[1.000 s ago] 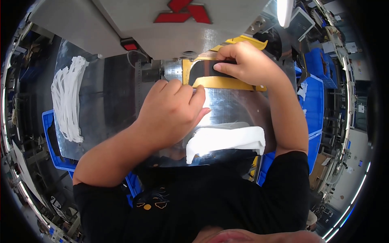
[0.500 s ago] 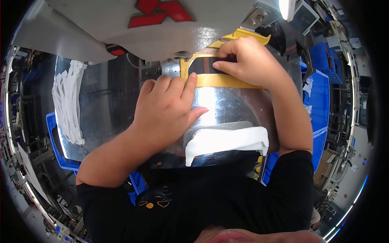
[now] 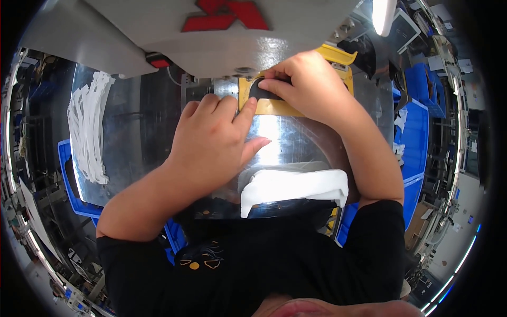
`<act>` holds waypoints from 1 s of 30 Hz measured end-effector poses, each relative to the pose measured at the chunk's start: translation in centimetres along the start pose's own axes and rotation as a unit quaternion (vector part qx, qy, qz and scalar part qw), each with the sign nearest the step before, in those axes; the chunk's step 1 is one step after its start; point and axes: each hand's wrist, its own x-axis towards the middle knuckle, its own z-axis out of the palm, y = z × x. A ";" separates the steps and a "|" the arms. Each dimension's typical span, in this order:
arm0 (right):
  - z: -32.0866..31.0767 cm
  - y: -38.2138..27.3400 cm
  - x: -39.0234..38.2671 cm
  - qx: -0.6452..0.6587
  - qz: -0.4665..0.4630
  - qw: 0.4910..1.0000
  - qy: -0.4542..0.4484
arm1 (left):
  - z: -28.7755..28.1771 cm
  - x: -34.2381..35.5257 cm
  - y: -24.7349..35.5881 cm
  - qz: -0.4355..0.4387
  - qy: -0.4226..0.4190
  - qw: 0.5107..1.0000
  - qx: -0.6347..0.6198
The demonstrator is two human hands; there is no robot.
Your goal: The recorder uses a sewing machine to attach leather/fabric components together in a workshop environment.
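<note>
I am at a grey industrial sewing machine (image 3: 222, 42) with a shiny metal table (image 3: 296, 142). A yellow template frame (image 3: 285, 105) lies under the machine head, with a small black piece (image 3: 260, 89) set in it. My right hand (image 3: 306, 84) pinches that black piece with fingertips at the frame's top edge. My left hand (image 3: 216, 142) rests flat on the table, its index finger pressing the frame's left corner. A folded stack of white fabric (image 3: 293, 187) lies near the table's front edge, below both hands.
A pile of white strips (image 3: 90, 127) lies at the table's left. Blue bins stand at the left (image 3: 68, 185) and right (image 3: 414, 137). A red switch (image 3: 157, 59) sits on the machine head. A bright lamp (image 3: 381, 13) shines at the upper right.
Both hands have stayed on the yellow frame. My right fingers have shifted onto the small black piece, and my left index finger has stretched out to the frame's corner.
</note>
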 end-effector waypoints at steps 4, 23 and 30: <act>-0.2 -0.3 -0.2 0.002 0.011 1.000 -0.007 | -0.1 0.0 0.1 0.005 0.003 1.000 0.011; -1.0 0.2 -0.1 -0.091 0.085 0.991 -0.042 | -0.4 1.2 -2.0 0.087 -0.019 0.996 -0.020; -4.5 4.6 -3.5 -0.045 0.178 0.982 -0.051 | -0.5 1.0 -1.7 0.073 -0.036 0.997 -0.012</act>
